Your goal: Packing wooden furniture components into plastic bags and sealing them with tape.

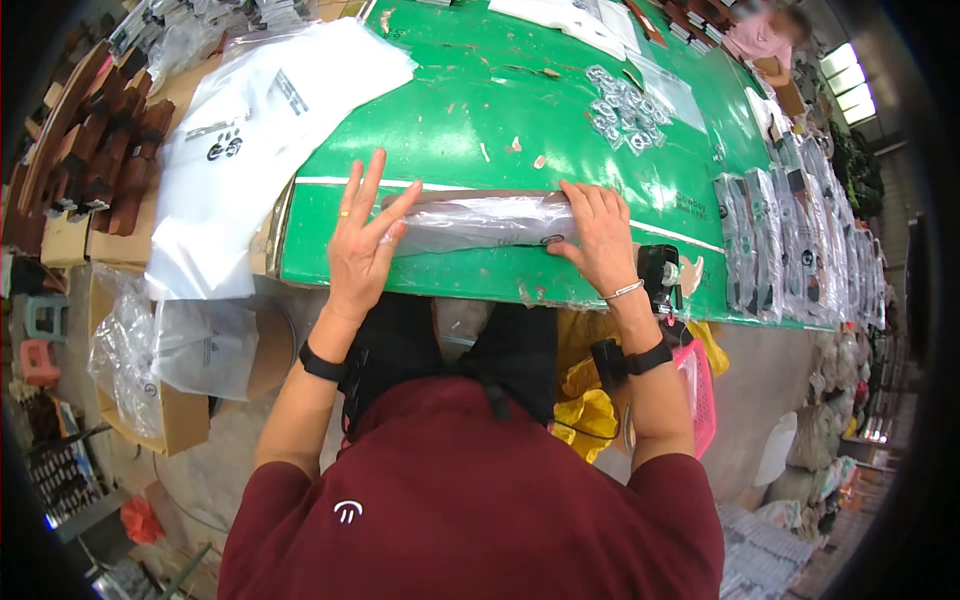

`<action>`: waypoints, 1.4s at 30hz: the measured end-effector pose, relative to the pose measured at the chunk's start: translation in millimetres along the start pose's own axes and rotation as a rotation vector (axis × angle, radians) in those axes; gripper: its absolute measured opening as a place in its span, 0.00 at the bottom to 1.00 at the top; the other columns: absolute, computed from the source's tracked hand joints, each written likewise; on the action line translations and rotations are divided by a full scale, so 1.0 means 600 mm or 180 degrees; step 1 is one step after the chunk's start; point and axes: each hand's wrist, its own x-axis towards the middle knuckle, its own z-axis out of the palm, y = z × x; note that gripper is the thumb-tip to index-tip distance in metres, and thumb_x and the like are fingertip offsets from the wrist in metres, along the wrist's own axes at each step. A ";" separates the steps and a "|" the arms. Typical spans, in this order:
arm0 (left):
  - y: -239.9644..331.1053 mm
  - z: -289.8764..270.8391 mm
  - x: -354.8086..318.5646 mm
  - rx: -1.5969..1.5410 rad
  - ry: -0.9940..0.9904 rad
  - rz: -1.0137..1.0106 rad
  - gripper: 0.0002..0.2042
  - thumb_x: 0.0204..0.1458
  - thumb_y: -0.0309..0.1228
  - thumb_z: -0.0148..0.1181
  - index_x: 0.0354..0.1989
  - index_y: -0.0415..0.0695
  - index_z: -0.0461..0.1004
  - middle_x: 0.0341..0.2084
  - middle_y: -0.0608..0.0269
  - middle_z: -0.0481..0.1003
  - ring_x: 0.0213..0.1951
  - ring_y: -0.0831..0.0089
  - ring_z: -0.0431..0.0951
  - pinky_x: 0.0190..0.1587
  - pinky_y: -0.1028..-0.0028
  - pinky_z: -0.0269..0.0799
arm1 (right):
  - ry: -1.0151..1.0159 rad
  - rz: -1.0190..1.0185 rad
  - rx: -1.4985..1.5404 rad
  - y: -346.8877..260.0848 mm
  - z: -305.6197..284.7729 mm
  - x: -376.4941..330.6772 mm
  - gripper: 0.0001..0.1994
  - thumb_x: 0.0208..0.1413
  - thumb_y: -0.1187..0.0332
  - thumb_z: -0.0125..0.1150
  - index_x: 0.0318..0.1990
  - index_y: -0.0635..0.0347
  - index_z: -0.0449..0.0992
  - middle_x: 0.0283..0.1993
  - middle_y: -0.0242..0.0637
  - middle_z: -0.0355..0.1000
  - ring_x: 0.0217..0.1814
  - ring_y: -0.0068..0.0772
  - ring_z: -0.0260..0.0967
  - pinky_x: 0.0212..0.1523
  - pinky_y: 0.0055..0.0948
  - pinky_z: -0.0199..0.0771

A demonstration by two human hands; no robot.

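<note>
A long brown bar wrapped in clear plastic (480, 220) lies crosswise near the front edge of the green table (470, 120). My left hand (365, 240) is at its left end, fingers stretched out and spread, the index finger and thumb beside the plastic. Around the right end of the package my right hand (600, 235) is closed, with the fingers over the top edge and the thumb on the near side. Just right of that hand stands a black device (658, 272) with tape on it, perhaps a tape dispenser.
Large plastic sheets or bags (270, 130) spread over the left side. Brown wooden pieces (110, 150) are stacked beyond them. Small clear-bagged parts (628, 108) lie at the far right. Wrapped packages (790, 240) stand in a row on the right. A cardboard box (185, 415) holds plastic below left.
</note>
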 end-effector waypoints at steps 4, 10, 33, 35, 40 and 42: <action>-0.020 0.005 0.021 -0.0780 -0.0064 -0.0601 0.17 0.65 0.35 0.52 0.59 0.56 0.79 0.63 0.59 0.71 0.56 0.55 0.76 0.55 0.68 0.73 | 0.0053 -0.0044 -0.0045 -0.004 -0.003 -0.005 0.46 0.33 0.63 0.80 0.66 0.55 0.65 0.60 0.38 0.68 0.65 0.43 0.62 0.73 0.50 0.52; -0.032 0.013 0.038 -0.0628 -0.0050 -0.0783 0.11 0.62 0.35 0.57 0.41 0.42 0.83 0.29 0.60 0.75 0.30 0.67 0.75 0.33 0.70 0.68 | 0.0335 0.0143 -0.0084 -0.017 0.006 -0.029 0.45 0.33 0.65 0.79 0.66 0.55 0.66 0.61 0.38 0.68 0.66 0.43 0.62 0.74 0.51 0.50; 0.056 0.047 -0.084 -0.0750 -0.0289 -0.0523 0.04 0.50 0.27 0.67 0.29 0.40 0.80 0.30 0.60 0.69 0.37 0.61 0.68 0.40 0.66 0.65 | 0.0952 0.0881 0.0382 -0.018 0.086 -0.098 0.36 0.50 0.86 0.49 0.70 0.58 0.61 0.71 0.42 0.59 0.80 0.55 0.44 0.75 0.64 0.43; 0.055 0.056 -0.082 -0.0629 0.0030 -0.0513 0.03 0.51 0.25 0.67 0.31 0.40 0.82 0.30 0.61 0.69 0.37 0.65 0.70 0.39 0.69 0.66 | 0.0785 0.0963 0.0321 -0.012 0.071 -0.101 0.34 0.52 0.84 0.50 0.71 0.58 0.61 0.73 0.41 0.58 0.80 0.52 0.45 0.76 0.61 0.43; 0.058 0.060 -0.069 -0.1134 -0.0108 -0.0960 0.02 0.51 0.23 0.67 0.32 0.39 0.82 0.31 0.61 0.69 0.32 0.70 0.71 0.35 0.72 0.68 | 0.1027 0.1049 0.0859 -0.005 0.024 -0.135 0.27 0.56 0.80 0.55 0.65 0.58 0.70 0.70 0.42 0.64 0.77 0.49 0.55 0.74 0.51 0.50; 0.061 0.057 -0.062 -0.0847 -0.0152 -0.0975 0.09 0.52 0.23 0.67 0.42 0.41 0.81 0.29 0.63 0.69 0.30 0.74 0.69 0.33 0.74 0.67 | 0.1568 0.1423 0.0952 -0.005 -0.016 -0.168 0.22 0.56 0.80 0.57 0.60 0.60 0.75 0.64 0.45 0.71 0.68 0.49 0.66 0.68 0.42 0.63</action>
